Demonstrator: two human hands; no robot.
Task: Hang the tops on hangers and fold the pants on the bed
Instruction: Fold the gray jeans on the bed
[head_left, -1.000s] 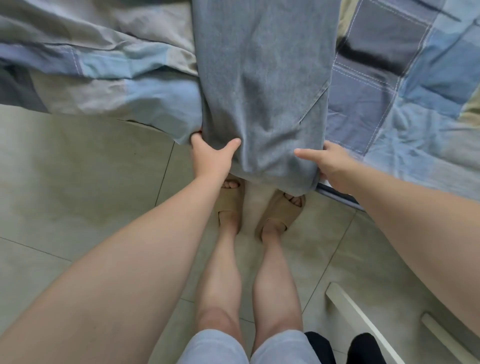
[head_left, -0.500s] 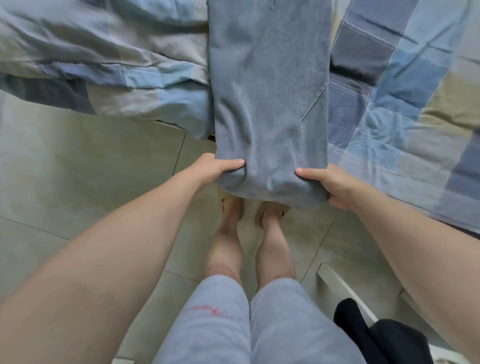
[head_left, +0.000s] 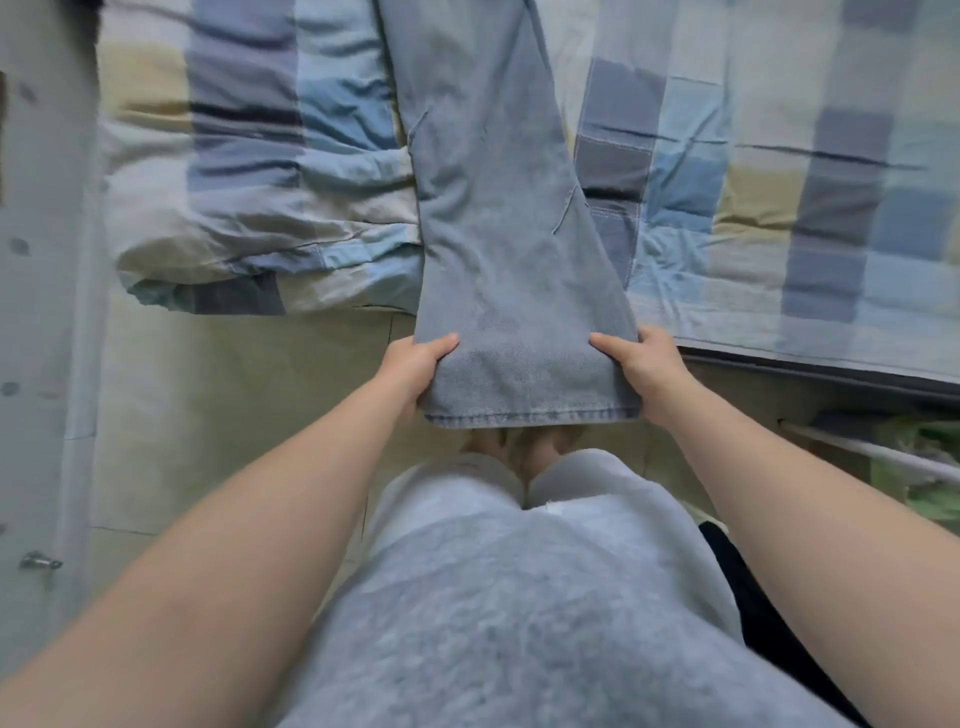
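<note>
Just off the edge of the blue-and-cream checked bed (head_left: 779, 234), we note left hand (head_left: 415, 369) and right hand (head_left: 641, 366), each grip closed on a hem corner of the faded blue denim pants (head_left: 493, 208) lying along it, held level, presumably for a square fold.

The person wears a fuzzy, mottled grey top (head_left: 519, 634) and paler, smoother grey shorts (head_left: 452, 488). Both forearms (head_left: 270, 519) are bare to the wrist.
</note>
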